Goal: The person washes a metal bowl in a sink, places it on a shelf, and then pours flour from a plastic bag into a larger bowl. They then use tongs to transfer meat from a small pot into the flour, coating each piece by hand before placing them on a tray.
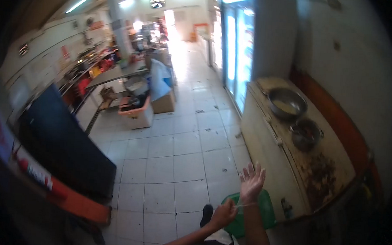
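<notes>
My right hand [251, 185] is raised with its fingers spread, holding nothing. A thin clear plastic glove [249, 197] appears to cover it, ending around the wrist. My left hand [223, 214] is closed beside that wrist, its fingers pinching the edge of the glove's cuff. Below and behind both hands is a green plastic container [264, 210], partly hidden by my right forearm.
On my right, a long chest-like counter [287, 149] bears a large metal bowl [287, 103], a metal pot [306, 133] and dark residue. A black cabinet [66, 138] and a fire extinguisher [40, 176] stand left. Ahead are an orange-rimmed bin [136, 116] and tiled floor [160, 160].
</notes>
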`<state>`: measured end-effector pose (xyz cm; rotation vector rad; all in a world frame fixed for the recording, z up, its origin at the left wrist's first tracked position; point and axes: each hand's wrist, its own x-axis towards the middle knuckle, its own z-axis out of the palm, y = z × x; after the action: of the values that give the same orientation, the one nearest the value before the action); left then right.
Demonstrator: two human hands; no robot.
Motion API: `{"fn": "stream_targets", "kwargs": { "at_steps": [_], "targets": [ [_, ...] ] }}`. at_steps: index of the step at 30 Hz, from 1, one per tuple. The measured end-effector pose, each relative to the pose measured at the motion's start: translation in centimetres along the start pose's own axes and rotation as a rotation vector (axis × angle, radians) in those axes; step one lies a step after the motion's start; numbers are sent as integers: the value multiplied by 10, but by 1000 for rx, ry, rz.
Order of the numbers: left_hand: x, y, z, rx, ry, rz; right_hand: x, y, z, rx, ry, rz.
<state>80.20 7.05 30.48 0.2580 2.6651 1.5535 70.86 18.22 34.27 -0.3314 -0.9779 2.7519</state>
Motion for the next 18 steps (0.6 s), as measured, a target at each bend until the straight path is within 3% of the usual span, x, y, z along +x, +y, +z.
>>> {"fn": "stream_targets", "kwargs": {
  "at_steps": [3, 5, 7, 11, 13, 17, 18],
  "targets": [
    [87, -19, 1, 137, -354, -76, 62, 13, 1, 174, -72, -73],
    [137, -41, 12, 209, -534, 89, 107, 13, 10, 184, -48, -107],
    [179, -26, 3, 241, -645, 186, 149, 6, 14, 199, 52, -174],
    [259, -28, 8, 216, -847, 304, 219, -26, 0, 141, 257, -424],
    [303, -22, 9, 127, -1035, 299, 239, -56, -22, -345, 455, -444],
    [388, -72, 52, 146, -1106, 333, 277, -115, -77, -597, 667, -452],
    [415, -73, 63, 139, -1125, 350, 284, -138, -72, -970, 802, -399]
  ]
}}
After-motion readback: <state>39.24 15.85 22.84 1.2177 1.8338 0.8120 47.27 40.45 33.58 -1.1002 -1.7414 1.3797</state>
